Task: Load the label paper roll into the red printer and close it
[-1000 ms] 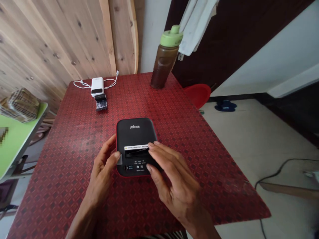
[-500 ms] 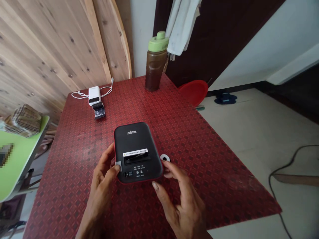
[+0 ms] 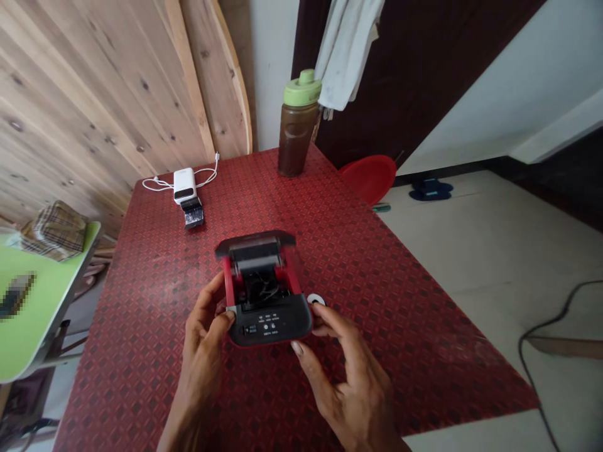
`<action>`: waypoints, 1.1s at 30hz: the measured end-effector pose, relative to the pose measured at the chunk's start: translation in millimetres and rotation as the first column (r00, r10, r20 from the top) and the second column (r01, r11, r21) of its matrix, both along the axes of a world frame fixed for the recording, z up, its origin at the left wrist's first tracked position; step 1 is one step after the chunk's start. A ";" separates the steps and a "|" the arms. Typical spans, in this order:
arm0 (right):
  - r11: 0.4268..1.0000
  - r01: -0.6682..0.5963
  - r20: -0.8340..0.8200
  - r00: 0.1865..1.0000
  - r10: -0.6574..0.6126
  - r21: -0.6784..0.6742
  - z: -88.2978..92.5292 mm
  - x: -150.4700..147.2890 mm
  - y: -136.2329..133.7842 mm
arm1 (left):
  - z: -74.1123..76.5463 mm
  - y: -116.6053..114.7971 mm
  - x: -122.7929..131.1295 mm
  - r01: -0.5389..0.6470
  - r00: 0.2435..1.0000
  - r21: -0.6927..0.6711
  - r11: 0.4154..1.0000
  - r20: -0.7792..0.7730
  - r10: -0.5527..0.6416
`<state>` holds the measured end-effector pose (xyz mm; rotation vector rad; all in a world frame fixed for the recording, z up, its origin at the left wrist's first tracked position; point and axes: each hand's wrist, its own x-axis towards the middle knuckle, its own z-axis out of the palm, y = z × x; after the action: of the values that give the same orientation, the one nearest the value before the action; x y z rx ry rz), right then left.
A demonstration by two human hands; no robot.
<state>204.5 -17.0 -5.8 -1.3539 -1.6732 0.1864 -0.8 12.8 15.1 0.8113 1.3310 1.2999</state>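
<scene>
A small black and red portable printer [image 3: 271, 326] sits low over the table with its lid [image 3: 254, 242] raised at the far side. Its inner bay shows dark, and the front panel carries buttons and small print. My left hand [image 3: 207, 339] grips the left side, thumb on the grey tab [image 3: 231, 310] at the edge. At the front right corner, my right hand [image 3: 346, 370] holds the printer between index finger and thumb. Just beyond that index finger lies a white ring-shaped piece [image 3: 318, 299] with a dark centre, partly hidden.
On the patterned red table [image 3: 424, 351] stand a green-lidded brown bottle [image 3: 296, 135] and a white power bank [image 3: 184, 185] with a cable. A green table [image 3: 47, 301] holding a checked bag [image 3: 59, 229] is at left. A red basin [image 3: 372, 179] shows beyond the right edge.
The printer's lid has swung up and away from me, exposing the bay inside. Both hands keep their places on the printer; the whole view has shifted slightly.
</scene>
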 end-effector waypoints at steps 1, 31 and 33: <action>1.000 -0.002 -0.001 1.000 0.002 0.000 0.9 0.6 0.1 | -0.1 0.1 0.4 0.007 1.000 0.005 1.000 0.006 -0.007; 0.861 -0.311 0.605 0.615 0.505 -0.402 68.9 -54.6 134.3 | -10.3 -8.2 -1.1 0.051 0.998 0.088 0.995 -0.040 -0.048; 0.860 -0.295 0.608 0.613 0.505 -0.417 71.3 -55.2 135.8 | -7.8 -8.0 -0.9 0.052 0.996 0.071 0.996 -0.070 -0.047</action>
<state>149.3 118.8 65.5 -1.2991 -2.7084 0.1802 -1.7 4.7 7.3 0.9406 1.3151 1.2978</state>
